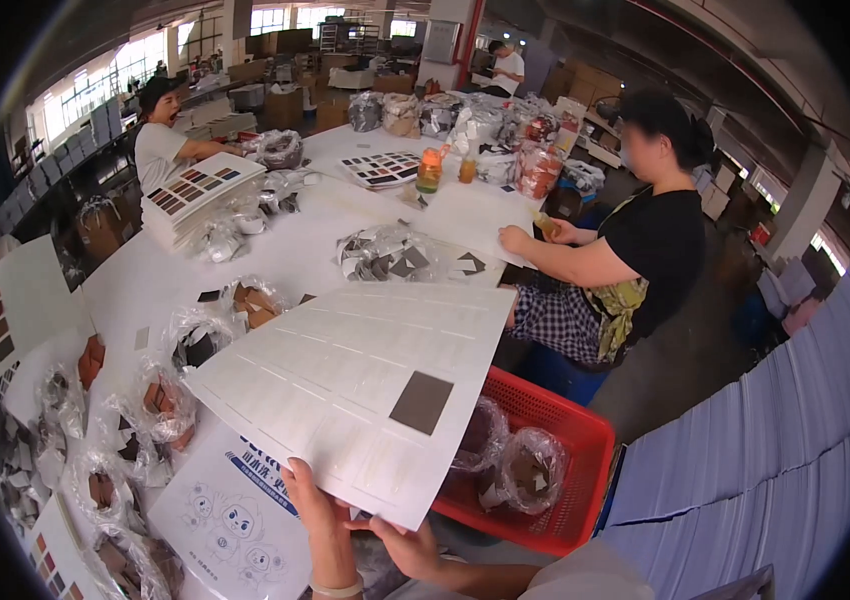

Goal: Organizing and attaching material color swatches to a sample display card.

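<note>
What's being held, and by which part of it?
A white card with one dark square, held at its near edge by the left hand and right hand.

Lg. white sheet [335,365], 4-sided, held face-up by its near edge: L hand [317,512] grips w/ fingertips showing on the top face, R hand [403,550] at the edge approx. by the near R corner. Sheet reaches fwd & to the L over the white table [120,290]; can't tell if far end touches anything. Surface: faint rows of thin printed lines, w/ pale shiny patches btwn them, esp. toward the near end. One swatch [422,403] on it: dk grey-brown, plain, approx. rect., lying flat, sides roughly in line w/ the rows, close to the R edge. Rest of sheet's face: white.
</note>
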`<state>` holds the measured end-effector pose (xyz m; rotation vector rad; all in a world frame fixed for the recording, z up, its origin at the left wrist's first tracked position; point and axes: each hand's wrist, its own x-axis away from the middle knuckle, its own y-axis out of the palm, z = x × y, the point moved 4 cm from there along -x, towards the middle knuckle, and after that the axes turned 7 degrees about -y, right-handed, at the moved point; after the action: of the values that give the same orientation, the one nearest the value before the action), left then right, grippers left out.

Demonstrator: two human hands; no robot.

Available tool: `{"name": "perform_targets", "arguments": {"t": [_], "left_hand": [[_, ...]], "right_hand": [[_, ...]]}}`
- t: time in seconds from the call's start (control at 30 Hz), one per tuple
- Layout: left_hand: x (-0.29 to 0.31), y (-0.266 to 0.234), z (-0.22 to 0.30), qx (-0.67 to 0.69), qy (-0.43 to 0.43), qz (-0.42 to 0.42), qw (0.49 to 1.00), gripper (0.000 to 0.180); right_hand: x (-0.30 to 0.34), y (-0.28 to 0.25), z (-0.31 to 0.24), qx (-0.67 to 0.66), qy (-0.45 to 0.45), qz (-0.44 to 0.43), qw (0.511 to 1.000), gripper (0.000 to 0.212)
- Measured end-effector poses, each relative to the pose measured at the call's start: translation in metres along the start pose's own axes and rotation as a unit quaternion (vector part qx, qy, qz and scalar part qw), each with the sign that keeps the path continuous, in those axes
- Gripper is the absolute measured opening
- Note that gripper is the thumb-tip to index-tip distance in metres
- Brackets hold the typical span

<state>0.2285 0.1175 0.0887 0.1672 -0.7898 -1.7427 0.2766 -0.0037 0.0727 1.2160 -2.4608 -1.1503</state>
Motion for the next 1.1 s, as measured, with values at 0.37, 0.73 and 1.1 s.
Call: {"name": "perform_targets", "arguments": {"t": [0.37, 0.73, 1.1], "left_hand": [[0.108, -0.189, 0.036, -0.159, 0.093, 0.201, 0.962, 0.073], [0.201, -0.303, 0.048, -0.340, 0.060, 0.315, 0.884, 0.073], [0.145, -0.352, 0.070, -0.354, -0.014, 0.368, 0.860, 0.066]], "right_hand": [[0.014, -0.158, -0.023, 0.567, 0.035, -0.263, 0.780, 0.014], [-0.031, -0.380, -0.104, 0.867, 0.001, 0.034, 0.497, 0.013], [-0.050, -0.423, -0.093, 0.913, -0.006, 0.002, 0.409, 0.013]]}}
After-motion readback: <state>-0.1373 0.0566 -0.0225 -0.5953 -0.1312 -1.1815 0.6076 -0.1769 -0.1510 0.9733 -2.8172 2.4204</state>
